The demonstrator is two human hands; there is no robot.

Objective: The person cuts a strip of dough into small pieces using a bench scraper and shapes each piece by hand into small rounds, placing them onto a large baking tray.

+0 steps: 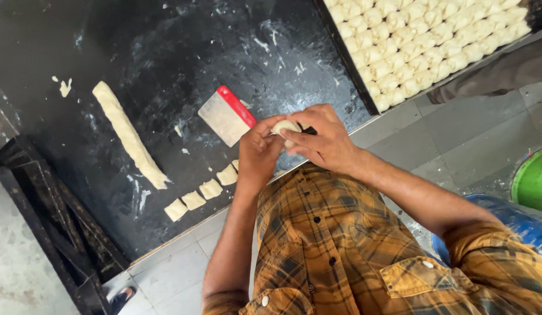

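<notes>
Near the middle of the frame both hands meet over the front edge of the black counter (166,46). The left hand (258,153) and the right hand (323,140) are closed together around a small dough piece (285,127), which shows pale between the fingertips; it is held just above the counter, not resting on it.

Just to the upper left of the hands lies a flat scraper (224,116) with a metal blade and a red grip along one edge. Below it, left of the left wrist, a short row of cut dough squares (202,193) runs diagonally toward the lower left, the pieces lying close to one another. Farther left a long dough rope (128,134) stretches from the upper left down toward that row, its lower end near the squares. Streaks of flour mark the dark surface.

In the upper right corner a dark tray (341,52) is packed with many shaped dough pieces (422,44) in tight rows. A checked orange shirt (341,256) fills the bottom of the frame.
</notes>
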